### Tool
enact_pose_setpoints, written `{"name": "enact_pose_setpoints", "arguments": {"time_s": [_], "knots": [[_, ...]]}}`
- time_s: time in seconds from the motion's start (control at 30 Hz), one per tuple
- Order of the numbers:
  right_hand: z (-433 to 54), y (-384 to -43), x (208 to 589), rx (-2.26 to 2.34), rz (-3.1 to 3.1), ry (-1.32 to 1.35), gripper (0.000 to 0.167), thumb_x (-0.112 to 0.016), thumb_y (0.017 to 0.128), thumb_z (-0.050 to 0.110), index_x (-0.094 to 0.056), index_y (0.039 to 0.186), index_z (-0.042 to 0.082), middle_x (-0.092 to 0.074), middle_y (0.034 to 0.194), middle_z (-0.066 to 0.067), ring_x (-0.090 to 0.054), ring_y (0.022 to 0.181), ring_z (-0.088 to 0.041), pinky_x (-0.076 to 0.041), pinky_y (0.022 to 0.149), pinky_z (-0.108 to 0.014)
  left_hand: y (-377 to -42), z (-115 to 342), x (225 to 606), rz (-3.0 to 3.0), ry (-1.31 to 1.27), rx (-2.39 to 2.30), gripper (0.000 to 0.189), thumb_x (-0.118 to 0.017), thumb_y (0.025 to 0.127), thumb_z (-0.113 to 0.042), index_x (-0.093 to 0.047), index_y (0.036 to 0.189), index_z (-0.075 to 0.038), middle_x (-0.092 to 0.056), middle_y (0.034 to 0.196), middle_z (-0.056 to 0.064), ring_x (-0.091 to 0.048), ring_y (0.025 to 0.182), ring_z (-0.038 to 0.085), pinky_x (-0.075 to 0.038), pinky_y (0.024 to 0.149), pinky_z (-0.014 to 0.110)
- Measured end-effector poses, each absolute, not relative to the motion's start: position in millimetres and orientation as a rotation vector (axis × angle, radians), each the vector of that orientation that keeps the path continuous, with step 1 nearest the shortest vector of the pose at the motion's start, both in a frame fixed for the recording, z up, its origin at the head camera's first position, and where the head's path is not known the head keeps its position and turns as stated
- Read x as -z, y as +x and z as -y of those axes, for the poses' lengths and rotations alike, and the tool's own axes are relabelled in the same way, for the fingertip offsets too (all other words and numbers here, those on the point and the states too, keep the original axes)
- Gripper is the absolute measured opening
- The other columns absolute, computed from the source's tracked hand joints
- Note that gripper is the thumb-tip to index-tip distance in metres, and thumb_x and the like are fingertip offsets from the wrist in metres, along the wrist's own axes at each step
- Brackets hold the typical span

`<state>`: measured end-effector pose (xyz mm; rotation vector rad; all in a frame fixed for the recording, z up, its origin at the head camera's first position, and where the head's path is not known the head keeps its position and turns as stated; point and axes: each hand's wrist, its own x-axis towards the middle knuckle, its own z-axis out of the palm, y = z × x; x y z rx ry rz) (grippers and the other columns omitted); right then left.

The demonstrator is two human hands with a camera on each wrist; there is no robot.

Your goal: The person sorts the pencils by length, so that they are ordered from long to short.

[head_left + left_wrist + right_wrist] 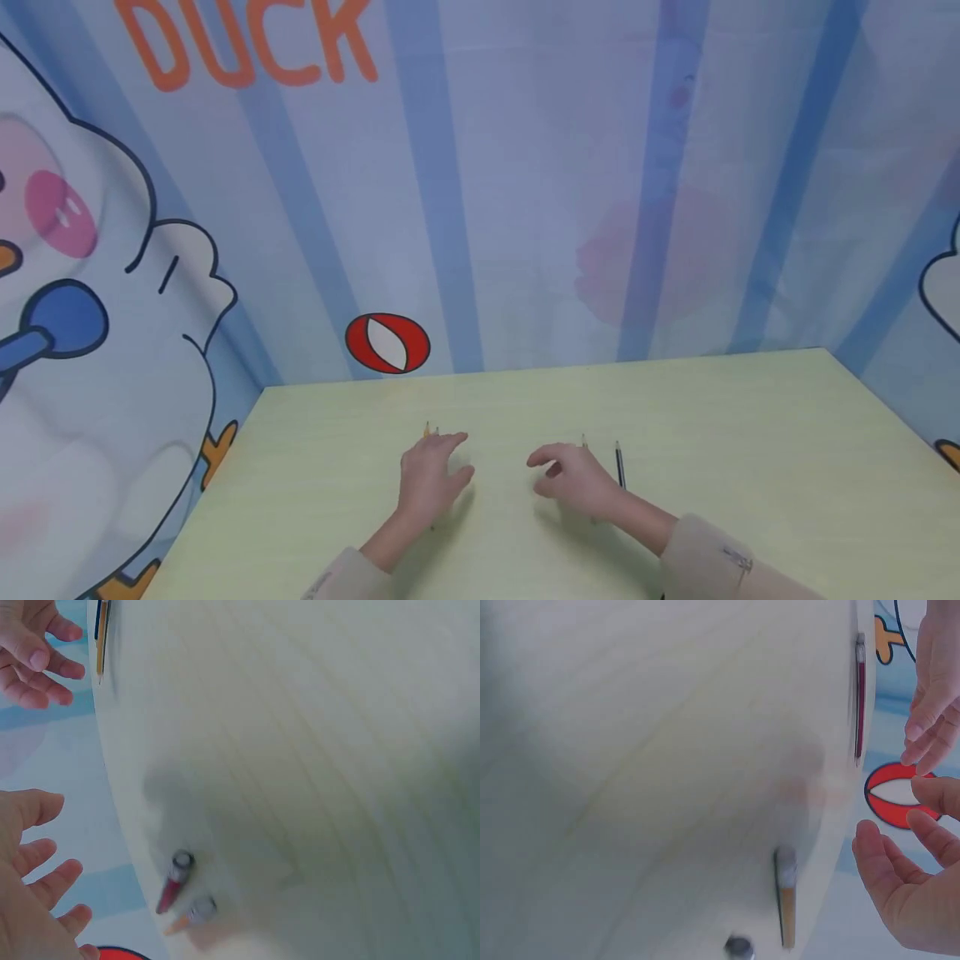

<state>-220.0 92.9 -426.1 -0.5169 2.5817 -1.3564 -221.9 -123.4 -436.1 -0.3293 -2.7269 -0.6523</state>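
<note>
My left hand (431,477) hovers above the table, fingers spread and loosely bent, holding nothing. Under it lie two pencils, mostly hidden in the head view: a red pencil (173,889) and an orange-yellow pencil (180,924), side by side in the left wrist view. To the right, my right hand (576,481) hangs over the table with curved fingers and thumb apart, nothing between them. A yellow pencil (787,915) lies below it, partly covered in the head view. Just right of that hand is a dark pencil (619,467), its tip pointing away.
The pale yellow table (712,417) extends around both hands. Behind it hangs a blue striped cloth (525,208) with cartoon prints, including a red and white ball (387,342). The cloth also borders the table on the left and right.
</note>
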Motion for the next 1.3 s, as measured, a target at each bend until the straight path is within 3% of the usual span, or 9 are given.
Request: {"name": "enact_pose_setpoints", "arguments": {"time_s": [0.53, 0.7, 0.83, 1.17, 1.3], "knots": [[-151.6, -223.9, 424.5, 1.264, -2.825, -0.372, 0.031, -0.061, 0.079, 0.006, -0.058, 0.109, 0.002, -0.053, 0.115, -0.016, -0.055, 0.095, -0.030, -0.047, 0.064, -0.028, -225.3, 58.4, 442.6, 2.782, -0.406, 0.809, 0.051, -0.064, 0.077, -0.025, -0.049, 0.124, -0.011, -0.057, 0.117, 0.009, -0.055, 0.105, 0.028, -0.042, 0.084, 0.045], [-163.9, -227.8, 427.0, 1.206, -2.902, -0.373, 0.033, -0.062, 0.077, 0.006, -0.057, 0.109, -0.001, -0.055, 0.112, -0.019, -0.057, 0.089, -0.029, -0.046, 0.062, -0.027, -227.5, 43.3, 447.0, 2.807, -0.393, 0.892, 0.052, -0.065, 0.077, -0.026, -0.048, 0.124, -0.012, -0.059, 0.109, 0.006, -0.059, 0.092, 0.020, -0.047, 0.068, 0.030], [-171.8, -230.9, 431.2, 1.162, -2.953, -0.342, 0.036, -0.063, 0.075, 0.007, -0.056, 0.109, -0.002, -0.055, 0.110, -0.021, -0.058, 0.084, -0.027, -0.047, 0.061, -0.028, -229.7, 31.0, 448.8, 2.832, -0.362, 0.959, 0.050, -0.066, 0.076, -0.025, -0.049, 0.122, -0.012, -0.060, 0.099, 0.002, -0.058, 0.076, 0.012, -0.040, 0.056, 0.022], [-180.5, -233.9, 439.9, 1.047, -2.970, -0.204, 0.044, -0.068, 0.072, 0.012, -0.054, 0.111, -0.002, -0.060, 0.092, -0.016, -0.057, 0.075, -0.021, -0.046, 0.060, -0.031, -233.6, 6.1, 452.4, 2.927, -0.285, 1.097, 0.044, -0.068, 0.074, -0.028, -0.053, 0.113, -0.013, -0.061, 0.072, -0.005, -0.052, 0.060, 0.007, -0.038, 0.053, 0.023], [-180.5, -235.3, 443.9, 1.047, -2.960, -0.176, 0.045, -0.068, 0.072, 0.012, -0.053, 0.112, -0.003, -0.059, 0.076, -0.008, -0.053, 0.060, -0.014, -0.042, 0.053, -0.027, -234.0, 0.3, 453.1, 2.934, -0.284, 1.166, 0.039, -0.068, 0.074, -0.028, -0.054, 0.107, -0.012, -0.062, 0.068, -0.005, -0.051, 0.056, 0.006, -0.037, 0.053, 0.022]]}}
